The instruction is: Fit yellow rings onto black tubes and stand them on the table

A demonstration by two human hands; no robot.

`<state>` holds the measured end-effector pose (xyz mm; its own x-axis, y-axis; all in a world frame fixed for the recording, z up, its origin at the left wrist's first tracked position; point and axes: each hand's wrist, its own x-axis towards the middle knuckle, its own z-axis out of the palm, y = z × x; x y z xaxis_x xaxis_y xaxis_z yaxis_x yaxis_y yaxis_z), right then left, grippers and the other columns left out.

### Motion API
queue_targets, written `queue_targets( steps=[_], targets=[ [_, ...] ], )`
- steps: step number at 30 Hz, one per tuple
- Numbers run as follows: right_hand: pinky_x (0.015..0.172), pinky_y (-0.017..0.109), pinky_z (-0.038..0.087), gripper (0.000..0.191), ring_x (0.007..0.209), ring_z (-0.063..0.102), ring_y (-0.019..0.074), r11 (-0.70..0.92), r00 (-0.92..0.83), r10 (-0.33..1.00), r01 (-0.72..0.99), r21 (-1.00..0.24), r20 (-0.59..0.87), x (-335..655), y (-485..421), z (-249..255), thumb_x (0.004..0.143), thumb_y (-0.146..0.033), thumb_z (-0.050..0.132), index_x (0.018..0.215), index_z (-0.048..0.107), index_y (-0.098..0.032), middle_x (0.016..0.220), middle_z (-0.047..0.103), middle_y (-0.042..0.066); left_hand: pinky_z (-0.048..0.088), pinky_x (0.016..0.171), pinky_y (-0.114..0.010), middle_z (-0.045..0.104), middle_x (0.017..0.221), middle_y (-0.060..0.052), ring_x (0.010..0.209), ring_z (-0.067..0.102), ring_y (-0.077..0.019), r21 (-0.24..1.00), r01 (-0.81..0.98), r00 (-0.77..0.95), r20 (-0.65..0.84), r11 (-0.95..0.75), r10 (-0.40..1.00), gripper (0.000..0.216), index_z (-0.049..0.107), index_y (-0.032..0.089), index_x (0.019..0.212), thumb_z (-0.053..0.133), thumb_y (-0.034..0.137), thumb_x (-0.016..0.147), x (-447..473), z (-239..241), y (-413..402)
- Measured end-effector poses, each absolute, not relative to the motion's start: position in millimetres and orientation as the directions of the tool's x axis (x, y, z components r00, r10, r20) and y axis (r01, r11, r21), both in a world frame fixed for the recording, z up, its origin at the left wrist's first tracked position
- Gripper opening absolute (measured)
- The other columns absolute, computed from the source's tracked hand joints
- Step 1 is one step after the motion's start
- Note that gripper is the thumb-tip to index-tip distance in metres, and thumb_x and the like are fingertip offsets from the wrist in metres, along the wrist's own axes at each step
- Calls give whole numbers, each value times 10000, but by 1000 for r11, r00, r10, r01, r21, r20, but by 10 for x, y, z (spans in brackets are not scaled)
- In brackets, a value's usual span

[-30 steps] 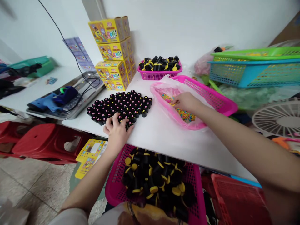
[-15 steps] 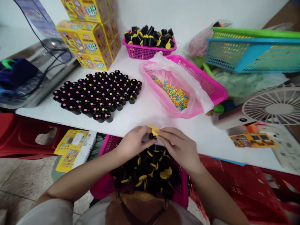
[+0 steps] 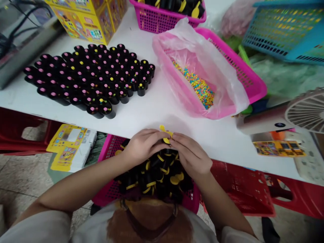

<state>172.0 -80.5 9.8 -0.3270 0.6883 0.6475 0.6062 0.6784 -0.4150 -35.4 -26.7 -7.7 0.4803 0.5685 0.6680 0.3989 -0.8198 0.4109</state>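
White table (image 3: 141, 118), bearing most of the lot. Magenta mesh basket (image 3: 112, 143), below the table's front edge, filled with yellow-lidded black containers (image 3: 152, 177). Pink basket (image 3: 234, 65), lined with a clear plastic bag (image 3: 224, 84). Group of black cylinders (image 3: 95, 79), standing in close rows, tops dotted pink or yellow. Yellow cartons (image 3: 76, 22), stacked; front printed with coloured Chinese characters and an exclamation mark, the last seemingly 杯. Portable fan (image 3: 263, 121), round badge, mark illegible. Flattened yellow carton (image 3: 67, 148), cartoon print, small text unreadable. Yellow printed packet (image 3: 279, 148), lettering too small. Left hand (image 3: 143, 145) and right hand (image 3: 193, 152), fingertips pinched narrowly from either side on one yellow cap (image 3: 167, 136), held at the table's front edge over the magenta mesh basket; fingers hide what lies beneath. Multicoloured beads (image 3: 202, 92), loose inside the bag.
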Motion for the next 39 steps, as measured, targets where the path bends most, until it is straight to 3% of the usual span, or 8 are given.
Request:
queue_targets(
  steps=[6,12,18,25,29,32,35,39],
  targets=[
    [969,397,674,320,1106,749,223,545,-180,803,609,-576,568,1573,-770,154,926,-136,716,1200,695,-300,1233,744,70,631,820,-291,795,1053,-83,955,789,-178,468,438,396,666,-768,632,401,555,176,1254,617,476,995,-356,-104,-301],
    [965,393,678,615,1115,747,228,584,-255,755,680,-443,604,1640,-798,149,926,-136,722,1475,531,-337,1248,743,66,608,809,-285,802,1000,-42,914,784,-166,441,386,459,670,-810,584,271,614,202,1176,624,412,1006,-356,-104,-277],
    [1038,406,649,611,1213,709,236,587,-248,751,676,-446,612,1617,-816,99,930,-89,693,1480,556,-317,1322,717,66,591,782,-258,803,1017,-52,939,784,-163,383,378,498,684,-843,534,235,621,169,1149,664,337,990,-367,-103,-260],
    [924,429,674,325,1002,765,220,525,-140,791,655,-543,596,1568,-735,44,950,-77,586,1107,766,-298,1046,791,36,593,889,-281,789,1041,-25,984,763,-150,483,310,608,562,-819,561,130,655,209,1081,595,311,1028,-373,28,-219],
    [914,417,658,280,983,754,219,500,-155,807,693,-519,570,1578,-732,86,943,-91,557,976,770,-270,999,786,53,591,770,-273,736,846,-7,810,731,-142,519,308,635,512,-797,579,224,653,200,923,567,372,1036,-366,45,-164],
    [898,368,644,234,1004,747,210,480,-225,858,669,-567,461,1643,-637,210,937,-103,558,951,747,-241,982,770,60,574,684,-249,725,827,-9,758,716,-135,519,281,612,551,-807,567,217,645,195,932,585,380,1026,-359,20,-143],
    [894,353,625,229,966,729,196,404,-383,901,575,-712,203,1734,-398,380,891,-139,649,1101,703,-212,1054,738,65,604,761,-271,767,954,-41,881,755,-155,502,266,586,593,-823,552,143,637,200,1045,611,337,1014,-356,-13,-149],
    [924,373,597,193,1026,691,209,377,-638,770,453,-808,1,1831,-99,485,871,-227,725,1056,690,-188,1105,699,80,624,778,-268,775,1024,-56,917,782,-163,514,309,532,604,-800,594,264,536,204,1176,654,349,990,-365,-74,-184]
  ],
)
